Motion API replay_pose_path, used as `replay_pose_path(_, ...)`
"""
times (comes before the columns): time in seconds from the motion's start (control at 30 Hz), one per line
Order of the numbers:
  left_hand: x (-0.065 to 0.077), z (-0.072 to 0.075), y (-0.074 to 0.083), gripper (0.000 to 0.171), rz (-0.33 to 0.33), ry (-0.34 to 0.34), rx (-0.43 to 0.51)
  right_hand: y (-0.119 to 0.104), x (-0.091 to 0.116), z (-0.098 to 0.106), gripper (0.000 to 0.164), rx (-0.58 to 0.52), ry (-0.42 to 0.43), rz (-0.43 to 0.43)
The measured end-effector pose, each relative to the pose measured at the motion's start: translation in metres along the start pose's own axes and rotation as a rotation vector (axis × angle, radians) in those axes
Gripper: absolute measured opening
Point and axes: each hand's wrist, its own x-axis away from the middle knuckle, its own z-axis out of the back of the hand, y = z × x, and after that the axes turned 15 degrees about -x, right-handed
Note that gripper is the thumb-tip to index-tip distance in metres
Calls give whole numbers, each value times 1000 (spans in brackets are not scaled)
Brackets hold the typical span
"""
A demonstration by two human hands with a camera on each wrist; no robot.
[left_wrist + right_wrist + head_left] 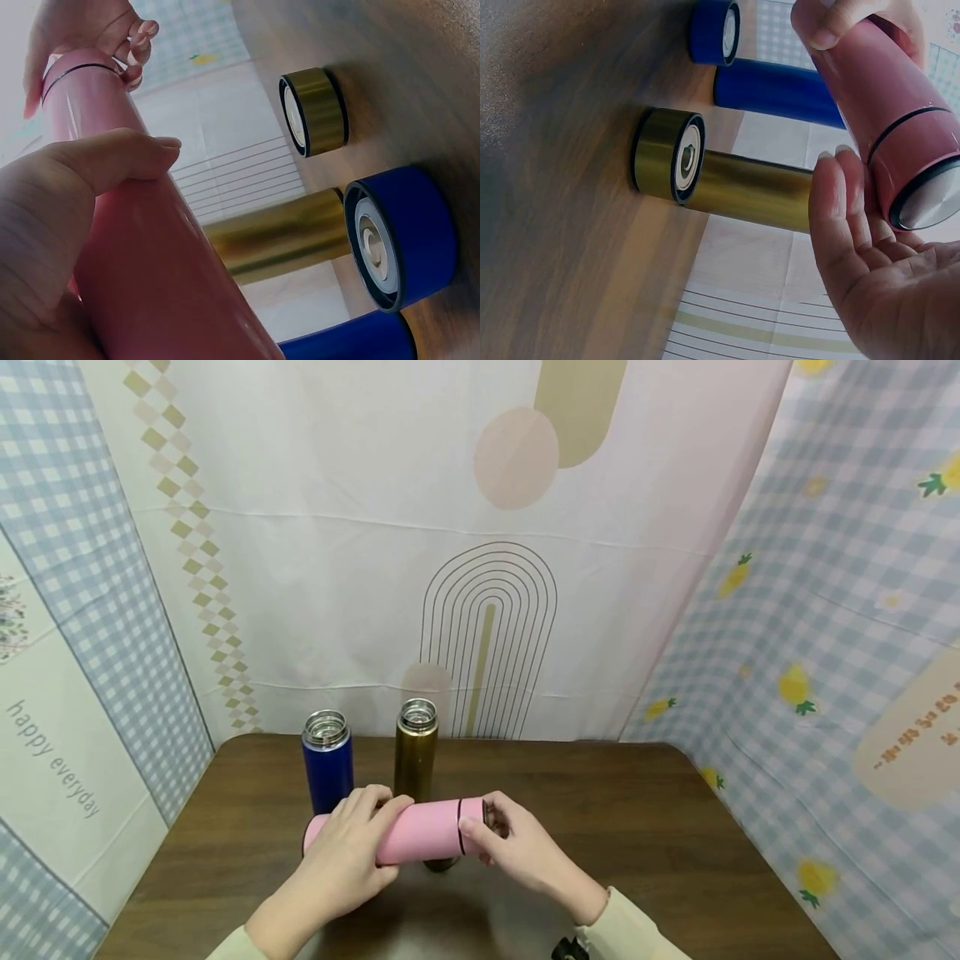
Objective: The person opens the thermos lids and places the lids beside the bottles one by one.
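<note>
A pink thermos bottle point(423, 837) lies sideways in the air above the table, its lid point(474, 814) pointing right. My left hand point(348, 847) grips the bottle's body, thumb on the near side and fingers over the top. At the lid end, my right hand point(525, 847) has its thumb on the near side of the lid and bent fingers round the far side. In the right wrist view the lid's silvery end disc point(934, 201) shows beside those fingers. Whether the lid is turned loose cannot be seen.
Behind the pink bottle stand a blue bottle point(330, 777) and a gold bottle point(415, 760), both uncapped. On the brown table point(600, 793) sit a blue lid point(424, 236) and a gold lid point(322, 109). Patterned cloths point(337, 610) hang round the table.
</note>
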Motion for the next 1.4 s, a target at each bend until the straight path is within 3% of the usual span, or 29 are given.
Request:
replay_pose_path(0.53,-3,4,-2,76,-37,-17,-18,9,-2,1,33,-126,-28,-46)
replay_pose_path(0.87,0,6,-5,76,-11,-102,3,8,2,1,55,23,-85,105)
replay_pose_path(1.1,1,6,-7,76,-10,-114,25,8,4,0,65,89,-128,227)
replay_pose_path(1.4,3,4,-7,77,4,-98,32,9,1,-1,75,46,-25,150)
